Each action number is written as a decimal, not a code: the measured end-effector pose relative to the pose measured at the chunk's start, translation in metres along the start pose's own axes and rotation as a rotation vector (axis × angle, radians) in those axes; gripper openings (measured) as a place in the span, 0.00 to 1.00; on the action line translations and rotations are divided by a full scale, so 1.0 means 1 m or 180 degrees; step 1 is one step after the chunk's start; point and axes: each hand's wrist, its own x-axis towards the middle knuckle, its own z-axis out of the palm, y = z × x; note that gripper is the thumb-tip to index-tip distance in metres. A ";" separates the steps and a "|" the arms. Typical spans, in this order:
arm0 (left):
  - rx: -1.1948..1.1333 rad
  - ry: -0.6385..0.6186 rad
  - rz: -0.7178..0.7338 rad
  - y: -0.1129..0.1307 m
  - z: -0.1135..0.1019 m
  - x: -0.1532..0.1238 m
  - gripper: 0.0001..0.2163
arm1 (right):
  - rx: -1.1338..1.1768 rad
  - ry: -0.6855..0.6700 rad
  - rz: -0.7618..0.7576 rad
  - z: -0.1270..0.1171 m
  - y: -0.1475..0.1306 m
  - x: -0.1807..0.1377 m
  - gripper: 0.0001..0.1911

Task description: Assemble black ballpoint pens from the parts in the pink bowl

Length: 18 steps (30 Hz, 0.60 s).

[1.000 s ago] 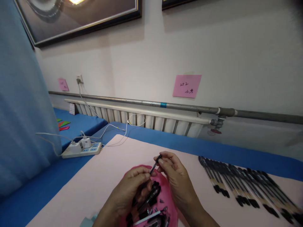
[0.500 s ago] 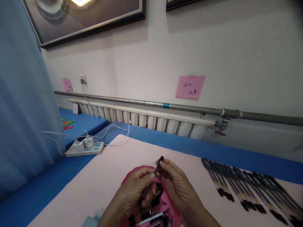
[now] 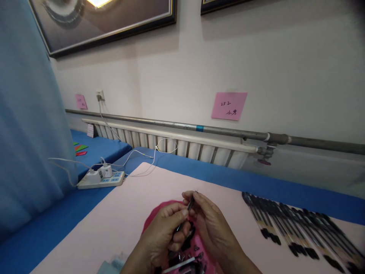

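Note:
Both my hands meet over a pink basket [image 3: 152,215] on a thin dark stick [image 3: 190,204], which slants up to the right. My left hand [image 3: 162,230] pinches its middle between thumb and fingers. My right hand [image 3: 215,224] closes round its upper end, so that the tip is mostly hidden. Below the hands, the basket holds black pieces, small metallic bits [image 3: 196,248] and a white stick [image 3: 182,264]. To the right, several long dark sticks [image 3: 299,224] with black ends lie side by side; their kind is unclear.
Pink sheeting [image 3: 119,217] covers part of the blue table [image 3: 34,228]. A power strip [image 3: 99,183] with white chargers and cables lies at the left, near a blue curtain [image 3: 34,133]. A radiator [image 3: 194,149] and a pipe [image 3: 228,132] run along the wall. Something pale blue [image 3: 111,265] sits at the front edge.
My right fingers have closed further over the stick's upper end, covering the black tip that showed before. My left hand keeps its pinch, almost unmoved.

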 end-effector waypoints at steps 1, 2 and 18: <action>-0.0027 -0.0002 0.0012 -0.001 0.000 0.000 0.10 | -0.0110 0.0021 -0.0039 0.000 0.001 0.000 0.12; -0.0057 -0.0006 0.0026 -0.002 0.001 0.000 0.10 | -0.0194 0.0052 -0.0056 0.000 0.002 -0.001 0.12; -0.0557 0.0226 -0.0075 -0.002 0.001 0.004 0.10 | -0.0504 -0.0095 0.0210 0.007 0.017 -0.007 0.17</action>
